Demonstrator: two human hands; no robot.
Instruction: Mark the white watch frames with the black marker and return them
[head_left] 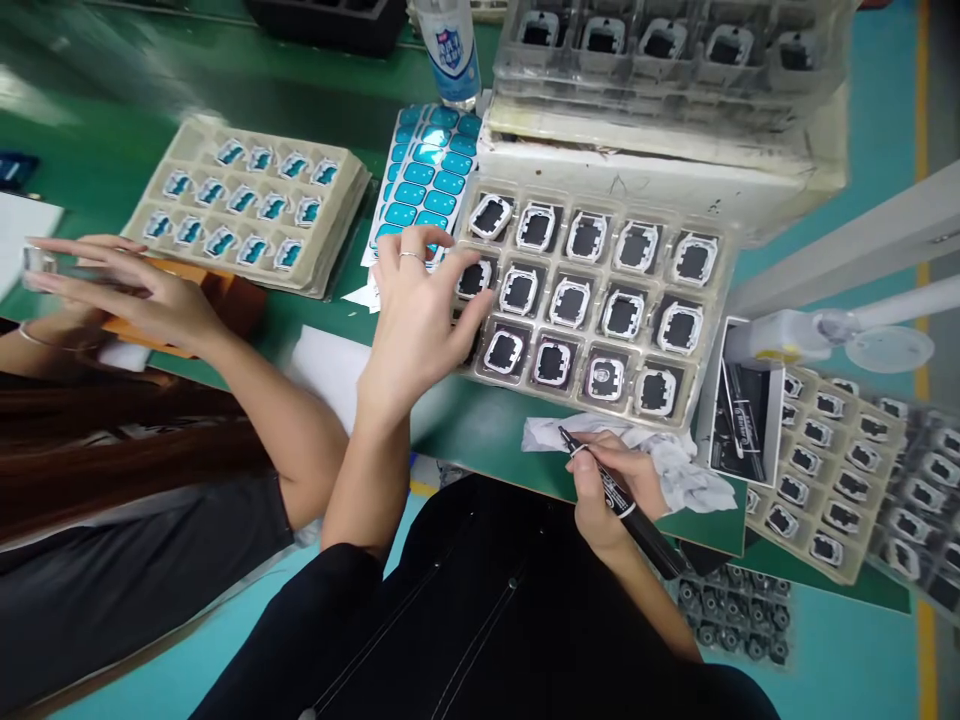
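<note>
Your left hand spreads open-fingered over the clear plastic tray of black, silver-rimmed square frames, thumb touching one frame. Your right hand grips a black marker pen just below the tray.

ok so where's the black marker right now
In the head view the black marker is low and right of centre, gripped in the right hand over a crumpled white cloth, just below the clear parts tray.
</note>
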